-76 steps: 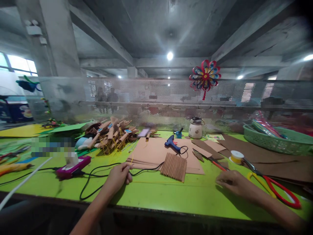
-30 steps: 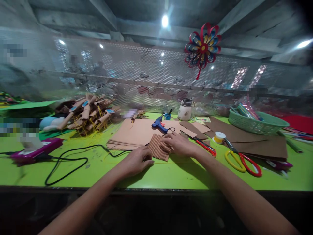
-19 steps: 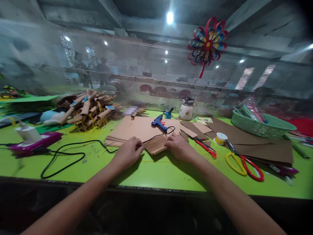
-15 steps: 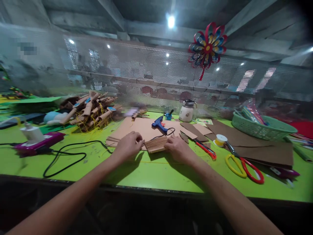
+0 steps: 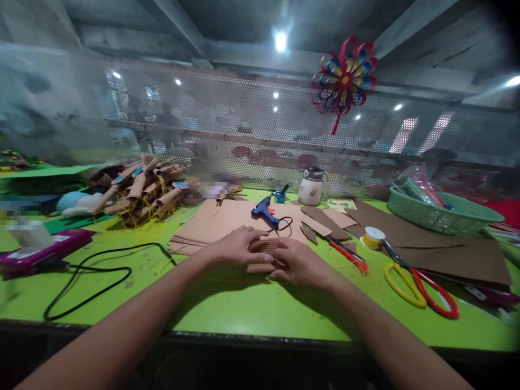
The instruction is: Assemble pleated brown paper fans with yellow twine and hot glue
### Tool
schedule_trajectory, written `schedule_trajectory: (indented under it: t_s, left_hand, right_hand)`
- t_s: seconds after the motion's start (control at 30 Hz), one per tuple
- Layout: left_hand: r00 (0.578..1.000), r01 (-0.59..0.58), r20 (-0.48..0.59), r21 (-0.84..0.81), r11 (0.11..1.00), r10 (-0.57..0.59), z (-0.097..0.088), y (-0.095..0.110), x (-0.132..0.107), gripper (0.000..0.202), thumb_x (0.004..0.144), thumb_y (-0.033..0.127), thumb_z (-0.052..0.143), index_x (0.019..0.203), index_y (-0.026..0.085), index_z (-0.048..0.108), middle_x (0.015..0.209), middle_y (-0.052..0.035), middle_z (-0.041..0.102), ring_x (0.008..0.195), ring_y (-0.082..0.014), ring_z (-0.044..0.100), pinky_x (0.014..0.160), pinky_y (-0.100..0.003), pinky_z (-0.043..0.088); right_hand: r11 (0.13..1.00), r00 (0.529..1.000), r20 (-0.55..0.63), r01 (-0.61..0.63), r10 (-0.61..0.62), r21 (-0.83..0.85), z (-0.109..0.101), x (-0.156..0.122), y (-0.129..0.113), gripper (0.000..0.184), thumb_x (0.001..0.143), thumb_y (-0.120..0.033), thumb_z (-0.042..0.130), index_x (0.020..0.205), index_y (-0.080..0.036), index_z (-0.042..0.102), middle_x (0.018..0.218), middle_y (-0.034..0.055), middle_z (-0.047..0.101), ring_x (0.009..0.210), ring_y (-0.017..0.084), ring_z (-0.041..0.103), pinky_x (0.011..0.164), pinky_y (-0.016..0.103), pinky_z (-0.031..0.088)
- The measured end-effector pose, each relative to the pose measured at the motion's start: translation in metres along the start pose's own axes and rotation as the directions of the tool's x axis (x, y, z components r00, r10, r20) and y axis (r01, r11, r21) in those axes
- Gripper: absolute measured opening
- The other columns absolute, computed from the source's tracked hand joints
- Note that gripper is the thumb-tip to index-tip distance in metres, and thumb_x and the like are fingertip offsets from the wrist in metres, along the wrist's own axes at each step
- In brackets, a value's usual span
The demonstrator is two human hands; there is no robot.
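Along the near edge of the lime-green desk [image 5: 252, 309], bare surface is left open; pleated brown cardboard piece [image 5: 264, 246] is clamped between left hand [image 5: 238, 250] and right hand [image 5: 303, 264].

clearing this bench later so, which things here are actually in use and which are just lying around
In use: folded paper, held between left hand and right hand.

Lying about: glue gun, big scissors, thread spool, basket, jar, paper rolls.

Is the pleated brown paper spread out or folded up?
Folded up: left hand and right hand squeeze the pleated paper into a narrow bundle.
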State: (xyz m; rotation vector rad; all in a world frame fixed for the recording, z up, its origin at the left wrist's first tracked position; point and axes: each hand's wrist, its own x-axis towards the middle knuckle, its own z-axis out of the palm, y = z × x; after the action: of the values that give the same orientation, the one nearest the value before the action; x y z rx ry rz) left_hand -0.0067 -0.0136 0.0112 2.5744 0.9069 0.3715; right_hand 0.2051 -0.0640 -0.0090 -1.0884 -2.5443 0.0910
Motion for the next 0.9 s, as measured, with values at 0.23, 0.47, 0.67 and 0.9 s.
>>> schedule_trajectory:
  t_s: [0.23,0.47,0.67,0.9]
  left_hand:
    - [0.999,0.0,-0.041,0.096,0.995,0.004,-0.007,0.001,-0.005,0.054,0.086,0.054,0.044,0.129,0.023,0.05,0.119,-0.0114,0.058,0.107,-0.0262,0.051,0.091,-0.037,0.037]
    - [0.989,0.065,-0.137,0.019,0.998,-0.062,0.005,-0.012,0.003,0.041,0.092,0.037,0.037,0.121,0.018,0.059,0.116,-0.0107,0.064,0.105,-0.0242,0.056,0.091,-0.035,0.039]
    - [0.994,-0.014,-0.106,-0.233,0.972,-0.011,0.017,-0.013,0.006,0.034,0.085,0.028,0.05,0.113,0.016,0.063,0.112,-0.0097,0.066,0.097,-0.0198,0.06,0.087,-0.031,0.044]
    - [0.997,-0.071,-0.031,-0.346,0.936,0.065,0.017,-0.02,0.005,0.057,0.075,0.029,0.064,0.128,0.016,0.05,0.118,-0.013,0.059,0.103,-0.0214,0.057,0.089,-0.035,0.044]
  right_hand:
    - [0.997,0.998,0.043,-0.047,0.044,0.062,-0.009,-0.002,0.006,0.015,0.078,-0.03,0.066,0.089,-0.019,0.064,0.099,0.0071,0.055,0.092,0.021,0.05,0.078,0.033,0.042]
    - [1.0,1.0,-0.015,-0.015,0.015,0.001,-0.003,-0.001,0.008,0.015,0.079,-0.031,0.066,0.087,-0.019,0.063,0.093,0.0072,0.052,0.09,0.021,0.045,0.077,0.034,0.04]
    - [1.0,1.0,-0.024,-0.014,0.014,0.003,0.012,0.0,0.011,0.008,0.082,-0.023,0.062,0.08,-0.016,0.06,0.083,0.0052,0.053,0.074,0.016,0.048,0.064,0.027,0.038]
    - [0.998,0.997,-0.073,-0.025,0.028,0.051,0.019,0.002,0.01,0.006,0.082,-0.022,0.062,0.081,-0.016,0.06,0.084,0.0055,0.059,0.076,0.016,0.052,0.065,0.026,0.039]
